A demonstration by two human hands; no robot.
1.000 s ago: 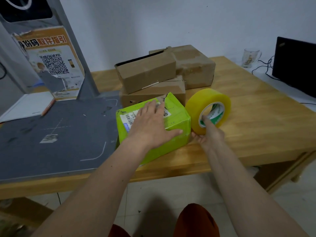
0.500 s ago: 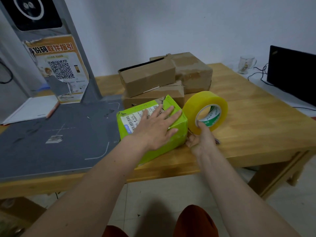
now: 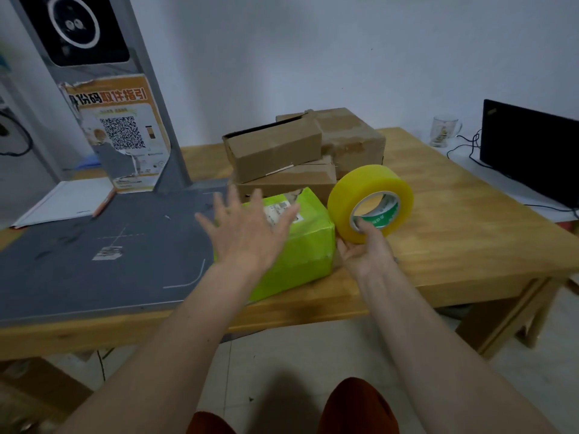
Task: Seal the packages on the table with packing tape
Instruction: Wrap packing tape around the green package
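A finger of the right hand point(image 3: 365, 255) hooks into the core of a roll of yellow packing tape point(image 3: 369, 203), the palm cupped under its lower rim, holding the roll on edge just right of a bright green package point(image 3: 300, 245). The left hand point(image 3: 247, 233) is spread wide, fingers straight and apart, over the green package's top and gripping nothing; motion blur makes it unclear whether the palm touches the box. The green package lies near the front edge of the wooden tabletop point(image 3: 454, 227), a white shipping label point(image 3: 279, 211) partly visible past the fingertips. Just behind it sit three brown cardboard boxes point(image 3: 275, 151), one with its flap ajar resting on a flatter one, a third to their right. A grey mat point(image 3: 94, 255) covers the tabletop's left side beneath a grey stand carrying a poster point(image 3: 122, 133) with a QR code. A glass mug point(image 3: 443, 131) and a dark monitor point(image 3: 529, 151) stand on the far right.
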